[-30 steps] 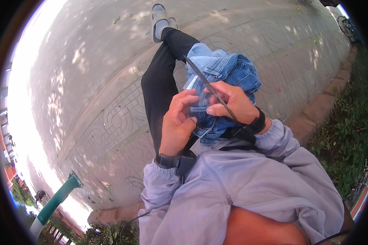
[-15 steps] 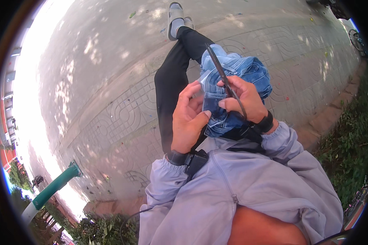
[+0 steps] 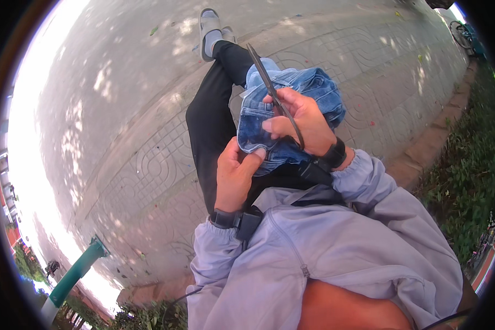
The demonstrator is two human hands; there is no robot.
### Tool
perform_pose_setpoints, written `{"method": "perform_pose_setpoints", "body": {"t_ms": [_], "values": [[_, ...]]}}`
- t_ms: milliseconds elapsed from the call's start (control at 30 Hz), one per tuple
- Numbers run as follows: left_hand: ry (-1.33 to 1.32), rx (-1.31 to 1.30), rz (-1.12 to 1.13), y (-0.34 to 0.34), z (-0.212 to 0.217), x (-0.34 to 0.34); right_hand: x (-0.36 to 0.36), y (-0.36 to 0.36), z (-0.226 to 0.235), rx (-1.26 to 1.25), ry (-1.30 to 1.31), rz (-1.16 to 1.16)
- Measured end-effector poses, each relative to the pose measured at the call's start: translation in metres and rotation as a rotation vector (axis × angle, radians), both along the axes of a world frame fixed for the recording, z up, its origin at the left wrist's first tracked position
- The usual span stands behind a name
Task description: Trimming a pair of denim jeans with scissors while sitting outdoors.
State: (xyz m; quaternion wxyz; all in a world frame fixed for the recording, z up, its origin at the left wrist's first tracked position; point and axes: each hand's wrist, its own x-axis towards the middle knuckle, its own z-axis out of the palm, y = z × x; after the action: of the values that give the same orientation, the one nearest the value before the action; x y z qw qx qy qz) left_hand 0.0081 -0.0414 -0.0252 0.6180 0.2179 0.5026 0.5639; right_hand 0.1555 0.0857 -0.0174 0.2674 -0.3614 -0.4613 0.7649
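A bundle of blue denim (image 3: 324,102), which looks like folded jeans, lies across my lap and raised leg. With thumb and fingers, my left hand (image 3: 235,173) pinches its near left edge. My right hand (image 3: 305,124) is closed around a long, thin dark tool (image 3: 263,70), apparently scissors seen edge-on. Its pointed end slants up and left over the denim, and a slim curved part runs back below the palm. The right thumb rests on or just above the cloth; which of the two I cannot tell.
My black-trousered leg (image 3: 212,113) stretches forward to a sandal (image 3: 210,33). Patterned paving (image 3: 154,170) lies around me. A green and white pipe rail (image 3: 77,272) stands at the lower left. A brick kerb (image 3: 423,144) and low plants (image 3: 456,192) run along the right.
My left hand has moved down and closed its thumb and fingers on the denim's edge. The view has shifted, so the denim and right hand with the tool appear further left.
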Motion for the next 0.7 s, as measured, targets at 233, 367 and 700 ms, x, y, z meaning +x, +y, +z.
{"method": "perform_pose_setpoints", "body": {"t_ms": [233, 367, 700], "values": [[-0.161, -0.047, -0.034, -0.010, -0.008, -0.012, 0.046, 0.032, 0.038, 0.254, -0.115, -0.045], [-0.162, -0.072, -0.114, -0.021, -0.015, -0.018, 0.087, 0.063, 0.023, 0.487, -0.361, -0.175], [-0.194, -0.027, -0.137, -0.029, -0.029, -0.033, 0.111, 0.039, -0.021, 0.363, -0.456, -0.366]]}}
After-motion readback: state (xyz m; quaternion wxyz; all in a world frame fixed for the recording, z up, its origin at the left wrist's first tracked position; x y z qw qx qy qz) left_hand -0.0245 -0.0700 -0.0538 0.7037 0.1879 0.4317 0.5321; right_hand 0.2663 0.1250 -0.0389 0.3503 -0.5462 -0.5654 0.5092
